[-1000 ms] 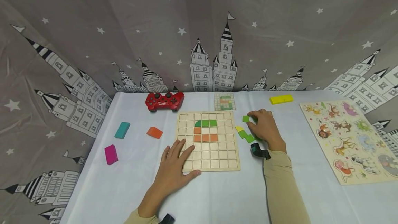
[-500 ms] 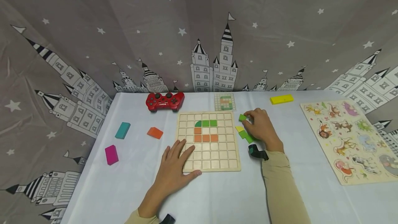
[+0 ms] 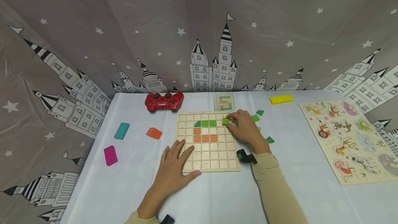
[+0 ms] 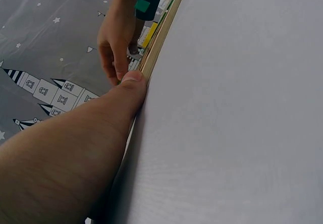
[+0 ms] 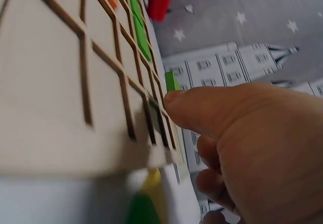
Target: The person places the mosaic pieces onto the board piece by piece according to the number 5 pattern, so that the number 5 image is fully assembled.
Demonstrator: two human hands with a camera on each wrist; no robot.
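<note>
Right grip [image 3: 247, 127] pinches green tile [image 3: 225, 121] at its tips, over upper right of board [image 3: 224, 155], right of green row [image 3: 205, 123]. Left grip [image 3: 174, 168] spread on board's lower-left corner.

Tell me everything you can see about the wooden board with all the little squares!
The board looks like pale, smooth wood. It's flat and squarish, with thin ridges making rows of cells. Inside sit one dark green rounded piece, two green squares and four orange squares. It lies flat on the white cloth. A left hand rests on its near left corner; a right hand holds another green square over its far right part.
</note>
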